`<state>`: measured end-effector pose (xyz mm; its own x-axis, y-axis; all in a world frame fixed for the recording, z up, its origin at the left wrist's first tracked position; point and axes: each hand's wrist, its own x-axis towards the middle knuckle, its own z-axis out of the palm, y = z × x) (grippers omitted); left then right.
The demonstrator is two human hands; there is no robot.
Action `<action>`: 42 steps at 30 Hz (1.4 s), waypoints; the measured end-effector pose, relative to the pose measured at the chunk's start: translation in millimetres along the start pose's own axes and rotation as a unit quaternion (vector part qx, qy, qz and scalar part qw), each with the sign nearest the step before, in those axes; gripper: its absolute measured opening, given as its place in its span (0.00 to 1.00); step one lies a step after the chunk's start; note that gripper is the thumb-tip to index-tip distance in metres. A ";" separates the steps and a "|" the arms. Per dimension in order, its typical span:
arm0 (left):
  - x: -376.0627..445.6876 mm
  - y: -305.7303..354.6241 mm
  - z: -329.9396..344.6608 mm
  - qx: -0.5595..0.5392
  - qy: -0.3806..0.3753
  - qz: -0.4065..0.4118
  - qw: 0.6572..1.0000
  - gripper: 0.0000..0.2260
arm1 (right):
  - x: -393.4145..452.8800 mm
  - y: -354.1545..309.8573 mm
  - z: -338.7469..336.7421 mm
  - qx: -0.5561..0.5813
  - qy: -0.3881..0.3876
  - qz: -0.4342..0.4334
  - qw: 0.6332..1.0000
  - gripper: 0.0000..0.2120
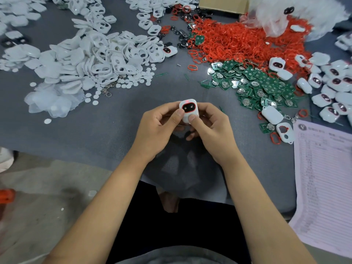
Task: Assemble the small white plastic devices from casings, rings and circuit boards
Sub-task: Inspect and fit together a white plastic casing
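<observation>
Resting between both thumbs, a white device (188, 111) with a red-ringed black face is pinched by the left hand (159, 128) and the right hand (211, 130), fingers curled behind it, above the grey table (85, 134). Beyond the device, white casings (91, 60) are heaped leftward, red rings (242, 40) and green circuit boards (261, 86) rightward.

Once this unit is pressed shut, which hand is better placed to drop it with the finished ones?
Probably the right hand: the finished devices lie on its side, while the left hand faces casings. Both grip the device.
</observation>
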<state>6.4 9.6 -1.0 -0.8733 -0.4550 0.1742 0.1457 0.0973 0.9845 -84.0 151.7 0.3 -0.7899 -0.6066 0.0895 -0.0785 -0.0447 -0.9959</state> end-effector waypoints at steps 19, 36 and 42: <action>1.5 2.0 11.1 0.069 0.010 -0.003 0.998 0.09 | -6.5 -2.4 -0.5 0.004 0.061 -0.005 0.998 0.08; 14.4 19.4 140.4 0.037 -0.193 0.026 0.980 0.08 | -67.1 -21.7 -87.2 0.058 0.384 -0.050 0.920 0.09; 14.0 8.6 165.9 0.032 -0.176 -0.009 0.984 0.09 | -75.7 -26.1 -136.7 0.095 0.292 0.003 0.952 0.06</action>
<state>-81.7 150.9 6.8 -0.9839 -0.1237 0.1293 0.1098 0.1527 0.9821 -105.3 307.3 21.2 -0.9976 -0.0657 0.0197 -0.0049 -0.2179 -0.9760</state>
